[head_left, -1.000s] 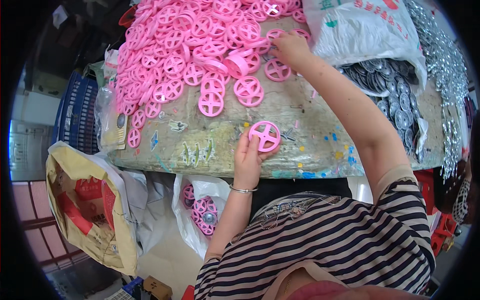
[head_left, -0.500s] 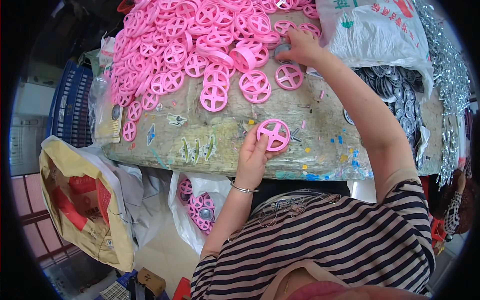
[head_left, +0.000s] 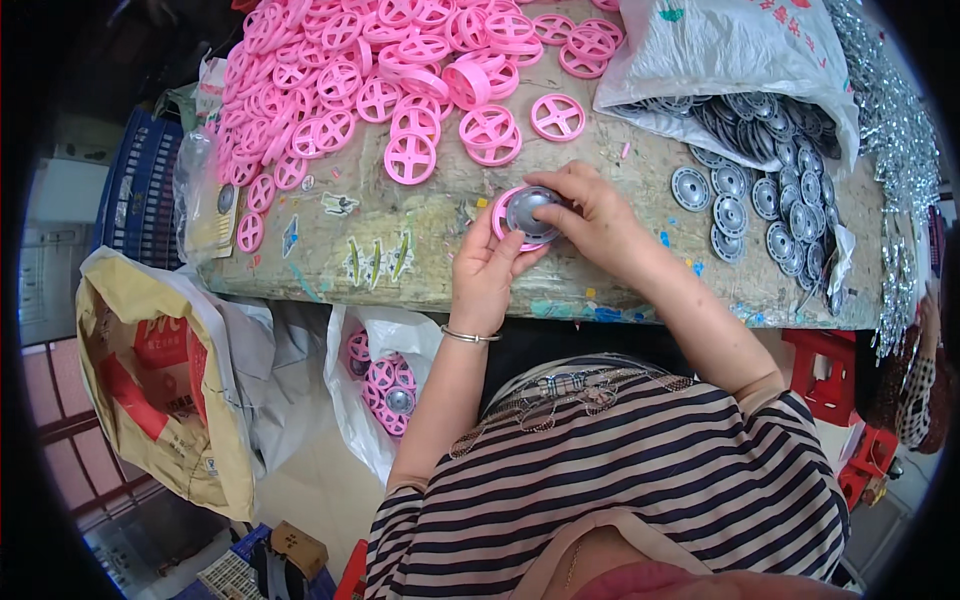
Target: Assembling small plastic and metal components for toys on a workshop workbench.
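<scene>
A worn worktable (head_left: pixel 420 262) carries a heap of pink wheels (head_left: pixel 380 70); near its front edge, on bare board, the left hand (head_left: pixel 487 275) cups one pink wheel (head_left: pixel 502 214) from below; the right hand (head_left: pixel 590 215) curls over, fingertips pressing a grey disc (head_left: pixel 527 211) into it.

We see a worn, paint-flecked tabletop (head_left: pixel 400 265), a pale floor (head_left: pixel 320 490) below, and a blue crate (head_left: pixel 140 190) at left.

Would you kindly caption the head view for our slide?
Both hands press a grey disc into a pink wheel.
</scene>
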